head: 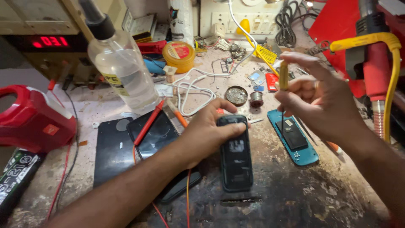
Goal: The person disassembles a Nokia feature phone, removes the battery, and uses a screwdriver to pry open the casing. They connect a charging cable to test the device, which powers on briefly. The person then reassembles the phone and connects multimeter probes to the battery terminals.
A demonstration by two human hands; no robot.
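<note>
My left grip (211, 126) pins the black phone (236, 154) to the worktop (303, 190), fingers closed over its top edge. Just right of the phone, my right grip (310, 99) pinches a yellow-handled screwdriver (284, 76) above the teal phone body (293, 137).

Single head-worn view, looking steeply down, close over cluttered workbench (295, 198)

Worn, stained workbench top (320, 198), cluttered rear edge, beige wall panel with a white switch board (236, 17) behind, red digital readout (50, 41) upper left, warm indoor light
</note>
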